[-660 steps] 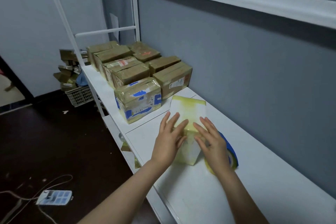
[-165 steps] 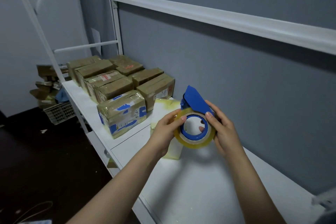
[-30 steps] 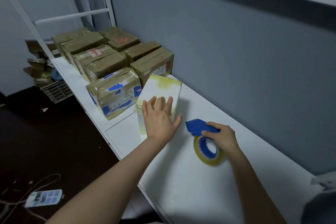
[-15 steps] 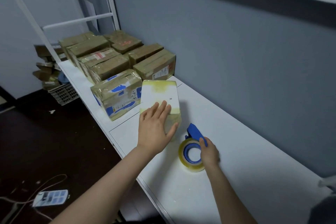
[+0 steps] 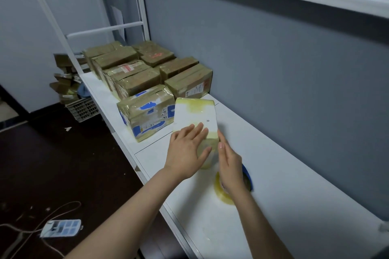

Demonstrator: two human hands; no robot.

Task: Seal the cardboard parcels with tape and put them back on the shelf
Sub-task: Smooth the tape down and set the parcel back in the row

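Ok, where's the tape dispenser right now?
Head view, right of centre: the tape dispenser lies on the white shelf, partly hidden behind the right hand, just nearer the camera than the white parcel.
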